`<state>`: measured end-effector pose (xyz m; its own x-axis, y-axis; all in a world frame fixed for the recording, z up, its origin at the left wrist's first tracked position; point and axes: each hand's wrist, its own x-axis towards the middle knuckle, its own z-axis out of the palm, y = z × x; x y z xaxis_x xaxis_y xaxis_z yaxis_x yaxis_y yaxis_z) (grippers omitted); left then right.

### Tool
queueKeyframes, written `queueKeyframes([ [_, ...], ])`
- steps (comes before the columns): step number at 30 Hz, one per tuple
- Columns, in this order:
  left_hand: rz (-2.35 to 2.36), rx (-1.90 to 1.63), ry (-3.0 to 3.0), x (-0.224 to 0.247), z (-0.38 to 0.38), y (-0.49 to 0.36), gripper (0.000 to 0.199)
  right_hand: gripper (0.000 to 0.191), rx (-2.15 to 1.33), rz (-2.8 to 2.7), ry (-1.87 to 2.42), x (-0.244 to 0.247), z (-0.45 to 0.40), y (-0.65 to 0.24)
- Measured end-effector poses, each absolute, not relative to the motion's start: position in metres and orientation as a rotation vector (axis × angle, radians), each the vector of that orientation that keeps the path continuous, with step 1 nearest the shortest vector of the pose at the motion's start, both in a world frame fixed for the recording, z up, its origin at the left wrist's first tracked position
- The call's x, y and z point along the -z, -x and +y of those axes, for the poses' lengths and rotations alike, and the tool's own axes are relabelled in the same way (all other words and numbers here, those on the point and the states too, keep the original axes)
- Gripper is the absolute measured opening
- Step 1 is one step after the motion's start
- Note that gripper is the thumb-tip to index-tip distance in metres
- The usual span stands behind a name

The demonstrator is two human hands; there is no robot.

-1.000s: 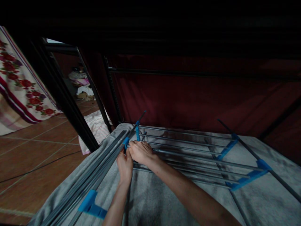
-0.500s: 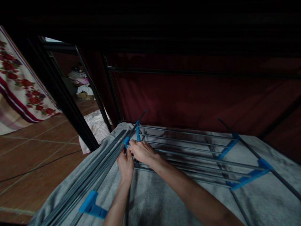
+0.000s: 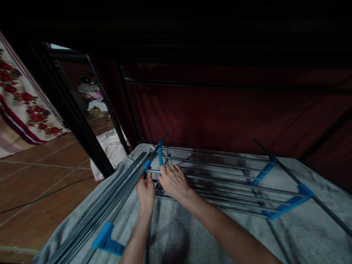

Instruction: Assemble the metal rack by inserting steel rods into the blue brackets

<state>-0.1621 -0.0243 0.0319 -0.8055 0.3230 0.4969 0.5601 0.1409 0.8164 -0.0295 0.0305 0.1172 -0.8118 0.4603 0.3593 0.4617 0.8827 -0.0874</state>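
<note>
Partly assembled on the cloth lies a rack of grey metal rods and blue plastic brackets. My left hand [image 3: 145,192] is closed at a blue bracket [image 3: 147,165] on the left pole [image 3: 122,203], its fingertips partly hidden beneath. Just to the right, my right hand [image 3: 175,183] is wrapped over a metal rod [image 3: 233,182] near the rod's left end, which meets that bracket. Across at the right pole [image 3: 330,209], the rods run into a near blue bracket [image 3: 291,205] and a far blue bracket [image 3: 264,173]. Another blue bracket [image 3: 106,239] sits lower on the left pole.
A bundle of loose metal rods [image 3: 107,205] lies along the left side of the grey cloth [image 3: 220,238]. Dark bed-frame posts [image 3: 79,121] and a maroon panel [image 3: 233,113] surround it. Left are a tiled floor [image 3: 46,176], a cable, a striped cloth [image 3: 110,150] and a floral cloth [image 3: 35,110].
My right hand has slid slightly right along the rod, away from the bracket, and its fingers lie flatter over it. My left hand stays at the bracket. The view has shifted slightly.
</note>
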Motion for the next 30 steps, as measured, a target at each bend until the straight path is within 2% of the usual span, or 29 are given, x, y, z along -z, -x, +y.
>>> queueKeyframes([
  [6, -2.236, 1.723, 0.864, -0.035, -0.026, 0.158, 0.054, 0.02, 0.033, -2.687, 0.767, -0.103, 0.041, -0.005],
  [13, -2.207, 1.742, 0.854, -0.034, -0.025, 0.157, 0.051, 0.028, -0.066, -2.76, 0.759, -0.11, 0.046, -0.004],
  [23, -2.19, 1.787, 0.828, -0.031, -0.024, 0.157, 0.045, 0.027, -0.115, -2.818, 0.819, -0.122, 0.046, -0.006],
  [30, -2.216, 1.767, 0.874, -0.033, -0.025, 0.159, 0.047, 0.029, -0.07, -2.748, 0.759, -0.114, 0.044, -0.004],
])
